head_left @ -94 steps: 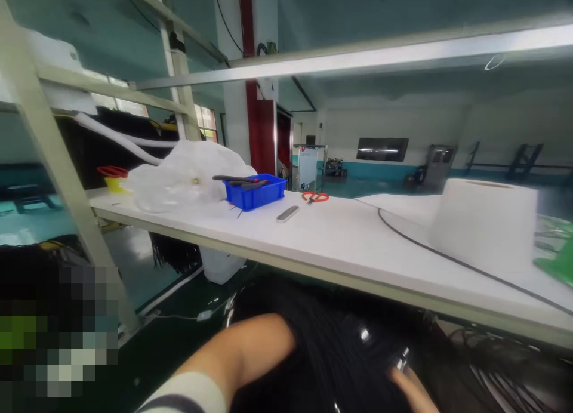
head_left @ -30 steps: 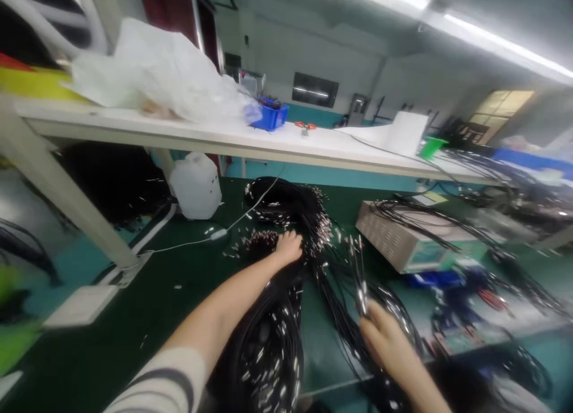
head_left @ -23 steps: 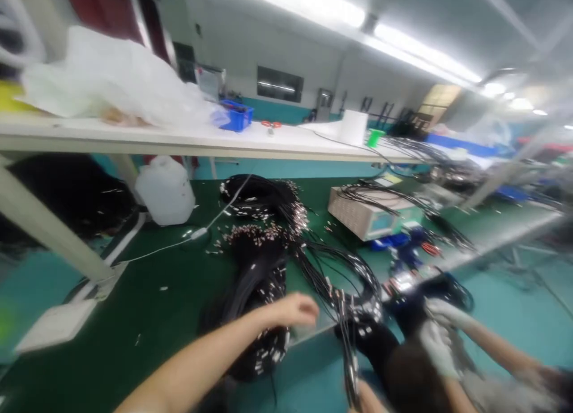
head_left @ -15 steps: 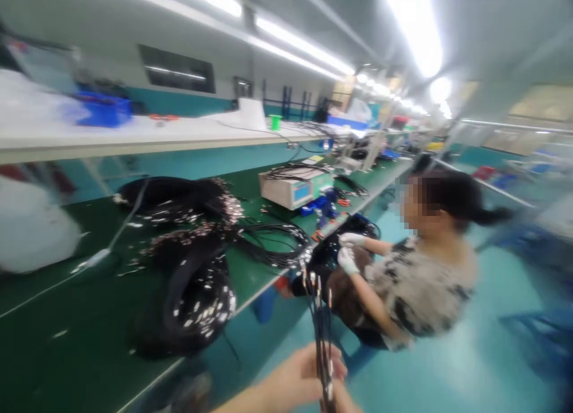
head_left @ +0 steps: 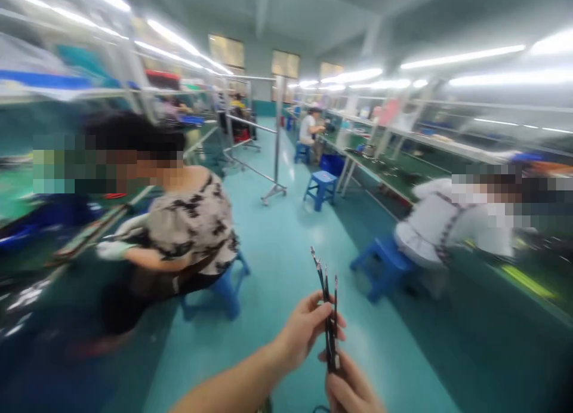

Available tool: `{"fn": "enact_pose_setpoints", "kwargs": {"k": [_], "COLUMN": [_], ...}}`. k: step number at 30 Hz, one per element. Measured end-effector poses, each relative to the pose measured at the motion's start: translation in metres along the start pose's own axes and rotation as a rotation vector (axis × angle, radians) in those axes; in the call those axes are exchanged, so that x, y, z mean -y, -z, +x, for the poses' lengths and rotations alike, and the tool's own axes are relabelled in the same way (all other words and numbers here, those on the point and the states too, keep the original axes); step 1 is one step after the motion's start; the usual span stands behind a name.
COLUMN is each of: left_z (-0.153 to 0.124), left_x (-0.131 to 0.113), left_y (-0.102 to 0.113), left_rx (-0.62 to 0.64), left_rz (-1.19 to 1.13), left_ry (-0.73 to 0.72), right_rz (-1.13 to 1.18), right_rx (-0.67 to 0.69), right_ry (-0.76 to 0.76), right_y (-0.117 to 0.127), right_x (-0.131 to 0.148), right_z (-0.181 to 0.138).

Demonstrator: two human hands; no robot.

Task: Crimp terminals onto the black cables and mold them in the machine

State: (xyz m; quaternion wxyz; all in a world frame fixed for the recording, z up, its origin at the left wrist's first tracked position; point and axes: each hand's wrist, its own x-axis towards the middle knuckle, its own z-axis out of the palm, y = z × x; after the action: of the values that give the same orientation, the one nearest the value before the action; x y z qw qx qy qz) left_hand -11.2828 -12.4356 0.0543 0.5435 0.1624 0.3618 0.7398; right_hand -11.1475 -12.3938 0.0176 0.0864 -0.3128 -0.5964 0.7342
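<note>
A small bunch of black cables with metal connector ends stands upright between my two hands. My left hand is closed around the upper part, with the thumb across the front. Lower down, my right hand grips the same bunch near a light-coloured piece on the cables. The bare metal tips spread apart above my left hand. The lower ends of the cables are hidden by my right hand and the frame's edge.
A person in a patterned top sits at the left bench. On the right, a person in white leans over a bench from a blue stool. Another blue stool and a metal rack on wheels stand along the aisle floor.
My view has swung right, from the left bench with its black cable coils to the aisle. Both hands still hold the cables, and my right hand shows more fully.
</note>
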Motion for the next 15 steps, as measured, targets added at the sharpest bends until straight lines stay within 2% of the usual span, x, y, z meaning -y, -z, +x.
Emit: {"fn": "enact_pose_setpoints", "kwargs": {"k": [5,9,12,15], "left_z": [0.104,0.175,0.213,0.237], "left_x": [0.085,0.151,0.198,0.248], "left_y": [-0.081,-0.149,-0.2,-0.249], "left_rx": [0.197,0.377,0.523,0.661], "left_rz": [0.092,0.189,0.27,0.316], "left_ry": [0.241,0.405,0.516,0.65], "right_rz": [0.204,0.293,0.36,0.389], "right_rx": [-0.27,-0.49,-0.69,-0.896], "right_ry": [0.033,0.092,0.087,0.083], "right_y": [0.12,0.2,0.247,0.289], "right_x": [-0.019,-0.032,-0.033,-0.032], "right_z": [-0.012,-0.021,-0.028,-0.039]}}
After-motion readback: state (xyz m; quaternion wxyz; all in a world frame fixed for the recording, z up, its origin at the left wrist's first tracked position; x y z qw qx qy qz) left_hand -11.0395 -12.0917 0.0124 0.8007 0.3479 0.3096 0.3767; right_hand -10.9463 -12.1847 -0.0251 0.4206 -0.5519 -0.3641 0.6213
